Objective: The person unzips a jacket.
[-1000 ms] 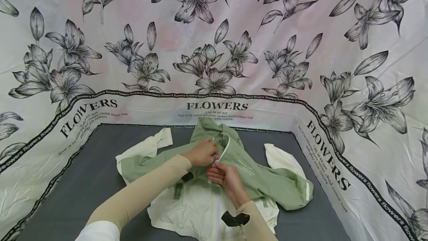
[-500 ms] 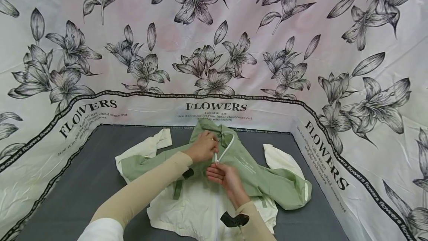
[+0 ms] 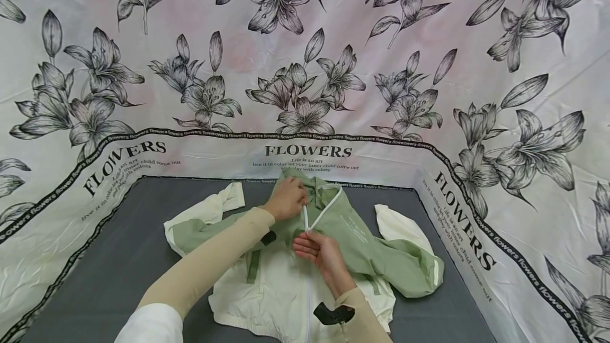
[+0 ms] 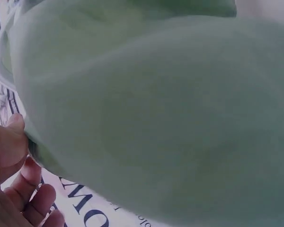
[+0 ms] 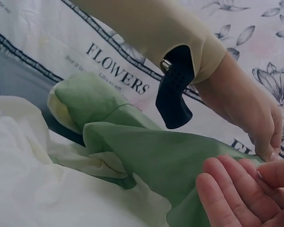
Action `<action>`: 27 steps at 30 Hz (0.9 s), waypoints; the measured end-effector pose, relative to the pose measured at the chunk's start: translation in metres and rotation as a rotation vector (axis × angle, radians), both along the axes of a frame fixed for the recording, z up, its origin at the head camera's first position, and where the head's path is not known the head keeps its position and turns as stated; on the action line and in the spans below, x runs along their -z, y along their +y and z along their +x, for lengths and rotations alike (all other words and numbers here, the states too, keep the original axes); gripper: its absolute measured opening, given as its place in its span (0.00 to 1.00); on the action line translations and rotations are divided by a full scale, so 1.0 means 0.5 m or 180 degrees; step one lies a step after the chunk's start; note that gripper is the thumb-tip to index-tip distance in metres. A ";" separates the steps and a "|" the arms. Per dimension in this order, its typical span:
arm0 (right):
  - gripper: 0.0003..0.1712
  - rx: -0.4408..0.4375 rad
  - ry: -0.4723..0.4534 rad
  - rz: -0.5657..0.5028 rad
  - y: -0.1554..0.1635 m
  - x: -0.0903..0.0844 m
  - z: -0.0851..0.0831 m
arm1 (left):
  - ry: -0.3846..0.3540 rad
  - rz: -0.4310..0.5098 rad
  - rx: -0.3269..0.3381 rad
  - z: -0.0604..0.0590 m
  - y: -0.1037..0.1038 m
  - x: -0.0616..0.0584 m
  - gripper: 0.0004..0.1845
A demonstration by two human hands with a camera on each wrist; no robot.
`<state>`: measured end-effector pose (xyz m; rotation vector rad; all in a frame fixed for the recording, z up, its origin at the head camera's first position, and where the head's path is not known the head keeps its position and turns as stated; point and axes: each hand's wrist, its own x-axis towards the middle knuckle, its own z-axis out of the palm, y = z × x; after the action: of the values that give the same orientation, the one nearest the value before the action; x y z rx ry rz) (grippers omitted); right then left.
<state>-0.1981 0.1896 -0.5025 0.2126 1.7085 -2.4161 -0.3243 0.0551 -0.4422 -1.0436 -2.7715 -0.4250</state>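
A green and cream zip jacket [image 3: 357,237] lies front up with its sleeves spread. My left hand [image 3: 287,198] pinches the edge of the green collar on the left side; in the left wrist view, thumb and finger of that hand [image 4: 19,165] close on the cloth's edge. The white zipper [image 3: 328,209] makes a V at the neck. At the V's base, my right hand [image 3: 324,255] pinches the zipper between thumb and forefinger. Its other fingers [image 5: 227,189] extend, palm up, in the right wrist view. The small zipper part held there is mostly hidden by the fingertips.
The jacket rests on a dark grey table [image 3: 119,258]. Behind and at both sides hangs a white cloth [image 3: 305,152] printed with lilies and lettering. Black wrist devices [image 3: 334,312] sit on both forearms. Cream cuffs [image 3: 402,221] lie folded outward towards the back.
My left hand has moved up and slightly left along the collar, away from the right hand. The zipper's left side now shows as a straight line. The right hand stays nearly in place.
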 end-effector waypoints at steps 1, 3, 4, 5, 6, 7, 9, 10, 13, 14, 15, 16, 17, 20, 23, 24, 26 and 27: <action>0.21 0.0000 0.0003 -0.0012 0.000 0.000 0.000 | -0.0017 -0.0018 -0.0007 -0.003 0.000 -0.001 0.10; 0.21 0.0000 0.0000 -0.0034 0.001 -0.001 0.001 | -0.0004 -0.0068 -0.0015 -0.006 0.000 -0.003 0.10; 0.21 -0.0004 0.0010 -0.0036 0.002 -0.001 0.001 | -0.0010 -0.0094 -0.0019 -0.007 0.000 -0.005 0.10; 0.21 0.0005 -0.0002 -0.0048 0.002 -0.002 0.000 | -0.0015 -0.0122 -0.0023 -0.008 0.001 -0.006 0.11; 0.21 0.0010 -0.0008 -0.0054 0.002 -0.002 0.000 | -0.0020 -0.0131 -0.0024 -0.010 0.001 -0.008 0.11; 0.21 0.0013 -0.0011 -0.0058 0.002 -0.002 0.000 | -0.0012 -0.0141 -0.0026 -0.011 0.001 -0.010 0.11; 0.21 0.0015 -0.0006 -0.0053 0.003 -0.002 0.000 | -0.0014 -0.0128 -0.0031 -0.014 0.002 -0.012 0.11; 0.21 0.0018 -0.0010 -0.0052 0.003 -0.001 0.000 | -0.0017 -0.0122 -0.0031 -0.016 0.002 -0.014 0.11; 0.20 0.0035 -0.0025 -0.0054 0.004 -0.002 0.000 | -0.0025 -0.0065 -0.0006 -0.023 0.004 -0.019 0.11; 0.20 0.0041 -0.0029 -0.0055 0.004 -0.002 0.000 | -0.0052 -0.0048 0.0014 -0.025 0.004 -0.021 0.11; 0.20 0.0045 -0.0031 -0.0052 0.005 -0.003 0.000 | -0.0079 -0.0035 0.0031 -0.026 0.005 -0.022 0.11; 0.20 0.0053 -0.0033 -0.0058 0.005 -0.003 0.000 | -0.0113 -0.0018 0.0043 -0.027 0.005 -0.024 0.11; 0.19 0.0062 -0.0033 -0.0069 0.005 -0.003 0.000 | -0.0160 0.0007 0.0055 -0.028 0.006 -0.026 0.12; 0.19 0.0071 -0.0018 -0.0087 0.007 -0.003 -0.002 | -0.0336 0.0030 0.0051 -0.031 0.007 -0.032 0.13; 0.19 0.0082 -0.0016 -0.0099 0.008 -0.003 -0.002 | -0.0524 0.0016 0.0015 -0.034 0.007 -0.038 0.13; 0.19 0.0082 -0.0017 -0.0098 0.008 -0.003 -0.002 | -0.0578 0.0005 -0.0001 -0.035 0.007 -0.039 0.13; 0.19 0.0083 -0.0021 -0.0095 0.009 -0.003 -0.002 | -0.0665 -0.0019 -0.0020 -0.037 0.006 -0.042 0.14; 0.19 0.0083 -0.0023 -0.0097 0.009 -0.003 -0.002 | -0.0703 -0.0034 -0.0018 -0.038 0.006 -0.043 0.14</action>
<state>-0.1990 0.1942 -0.5009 0.2407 1.6749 -2.4548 -0.3434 0.0580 -0.4205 -1.0494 -2.9708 -0.5570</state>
